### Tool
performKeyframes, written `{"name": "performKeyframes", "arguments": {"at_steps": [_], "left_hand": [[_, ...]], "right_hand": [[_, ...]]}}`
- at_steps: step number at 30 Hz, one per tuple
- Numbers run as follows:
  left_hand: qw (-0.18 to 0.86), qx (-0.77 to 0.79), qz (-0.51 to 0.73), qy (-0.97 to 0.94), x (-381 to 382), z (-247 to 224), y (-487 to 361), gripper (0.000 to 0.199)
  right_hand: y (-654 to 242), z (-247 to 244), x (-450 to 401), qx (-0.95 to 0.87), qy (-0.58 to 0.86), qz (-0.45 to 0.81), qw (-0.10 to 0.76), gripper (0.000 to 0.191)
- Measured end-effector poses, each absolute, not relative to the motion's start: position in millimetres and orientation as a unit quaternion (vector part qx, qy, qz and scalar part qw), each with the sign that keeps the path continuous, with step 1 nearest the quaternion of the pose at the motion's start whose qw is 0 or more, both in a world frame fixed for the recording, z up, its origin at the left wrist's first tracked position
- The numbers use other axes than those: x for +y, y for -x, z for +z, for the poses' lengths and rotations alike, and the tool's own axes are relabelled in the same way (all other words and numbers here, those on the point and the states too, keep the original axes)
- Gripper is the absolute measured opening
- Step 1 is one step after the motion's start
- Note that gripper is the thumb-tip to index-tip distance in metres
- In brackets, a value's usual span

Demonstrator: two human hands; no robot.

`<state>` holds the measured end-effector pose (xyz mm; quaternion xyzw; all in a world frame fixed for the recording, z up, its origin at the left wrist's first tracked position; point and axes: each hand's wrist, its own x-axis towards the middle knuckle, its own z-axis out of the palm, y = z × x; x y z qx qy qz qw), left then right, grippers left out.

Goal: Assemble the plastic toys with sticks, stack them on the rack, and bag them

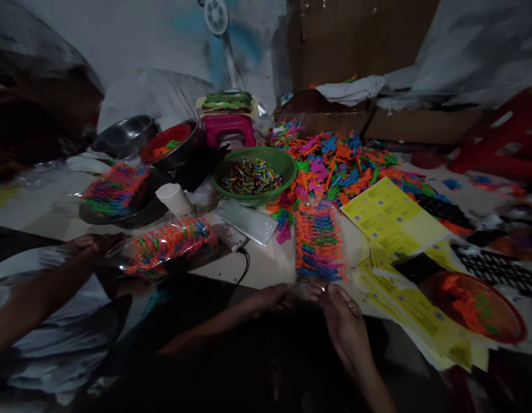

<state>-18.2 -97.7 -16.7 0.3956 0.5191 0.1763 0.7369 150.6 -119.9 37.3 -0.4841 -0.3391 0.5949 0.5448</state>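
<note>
A clear plastic bag [319,244] packed with rows of orange, green, blue and pink plastic pieces lies on the table in front of me. My left hand [276,297] is closed at the left corner of its near end. At the right corner, my right hand [344,310] pinches the clear film between thumb and fingers, a ring on one finger. The film between my hands is dim and hard to make out. Beyond the bag spreads a big loose pile of similar coloured pieces [330,166].
A co-worker's hands [93,244] hold another filled bag [171,246] at left. A green basket [255,198] of small multicoloured items stands behind. Yellow label sheets [390,215] and a red basket [517,327] lie right. A white cup [173,198] and metal bowls [125,135] are left.
</note>
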Motion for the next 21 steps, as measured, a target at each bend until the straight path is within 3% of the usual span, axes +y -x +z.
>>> {"name": "performKeyframes", "arguments": {"at_steps": [4,7,9,13,17,21], "left_hand": [[0.502,0.584,0.248,-0.588,-81.3,35.6,33.2,0.056],[0.462,0.530,0.163,-0.692,-62.3,86.2,21.3,0.063],[0.374,0.519,0.105,-0.761,-50.0,106.5,2.8,0.064],[0.217,0.518,-0.022,-0.827,-32.2,103.3,-29.8,0.057],[0.211,0.492,-0.086,-0.840,-32.7,93.5,-32.4,0.039],[0.196,0.459,-0.131,-0.856,-43.0,105.9,-20.0,0.041]], "right_hand": [[-149.4,37.5,-127.6,-0.394,0.494,0.569,0.527,0.025],[-145.0,43.4,-131.1,-0.465,0.504,0.518,0.512,0.026],[-139.8,48.0,-133.2,-0.509,0.496,0.510,0.484,0.027],[-132.1,46.2,-141.9,-0.537,0.462,0.564,0.425,0.035],[-133.6,37.1,-150.1,-0.546,0.454,0.572,0.411,0.040],[-132.3,35.6,-150.5,-0.593,0.424,0.545,0.415,0.034]]}}
